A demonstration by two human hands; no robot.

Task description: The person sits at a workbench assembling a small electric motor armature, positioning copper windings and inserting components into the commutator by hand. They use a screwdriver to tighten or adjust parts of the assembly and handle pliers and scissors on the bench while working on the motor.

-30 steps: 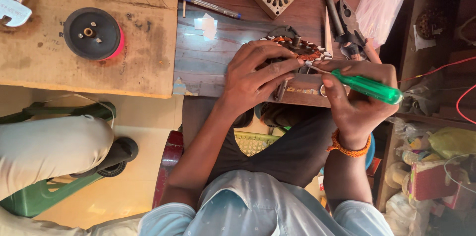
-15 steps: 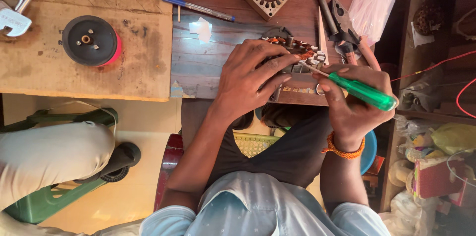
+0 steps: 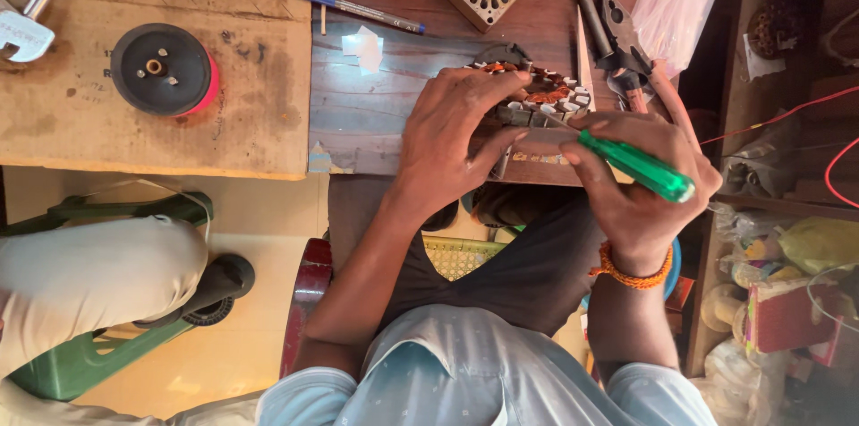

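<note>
Fingers (image 3: 465,113) arched over stator (image 3: 541,99), screwdriver (image 3: 640,166) angled in.

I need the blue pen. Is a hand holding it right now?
No, the blue pen lies alone on the bench, apart from both hands.

green screwdriver (image 3: 646,166) tilted flatter, right hand (image 3: 640,180) shifted down

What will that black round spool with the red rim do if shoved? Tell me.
The black round spool with the red rim lies flat on the brown board, so it would probably slide, not roll. It looks squat and wide, so tipping seems unlikely.
</note>
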